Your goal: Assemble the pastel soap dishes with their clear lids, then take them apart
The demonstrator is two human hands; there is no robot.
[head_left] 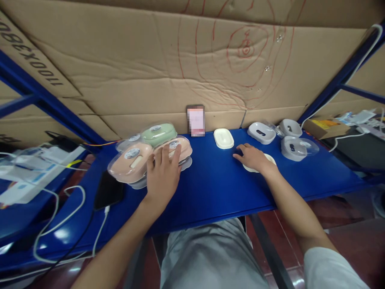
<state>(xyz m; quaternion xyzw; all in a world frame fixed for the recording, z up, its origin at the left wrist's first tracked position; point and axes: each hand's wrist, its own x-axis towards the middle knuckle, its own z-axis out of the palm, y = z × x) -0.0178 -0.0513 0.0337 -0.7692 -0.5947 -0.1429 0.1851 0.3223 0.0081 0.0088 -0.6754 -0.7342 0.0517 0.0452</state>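
My left hand (pixel 164 172) lies over a pink plastic box with a clear lid (pixel 183 146), its fingers spread and their tips on or just above the lid. The boxes look like soap boxes. Beside it sit another pink box (pixel 132 164) and a green box (pixel 159 134), grouped on top of other clear and grey parts. My right hand (pixel 254 157) is open, fingers loosely bent and apart, with nothing visible in them. Beneath its palm and wrist a cream oval piece (pixel 270 159) lies partly hidden. A second cream piece (pixel 223 138) rests flat just left of that hand.
Three grey boxes, one of them a grey tray (pixel 261 133), stand at the right with clear lids. A phone (pixel 196 120) leans on the cardboard wall (pixel 135 60). A black device (pixel 108 190) and white cables (pixel 57 200) lie left on the blue table (pixel 207 192).
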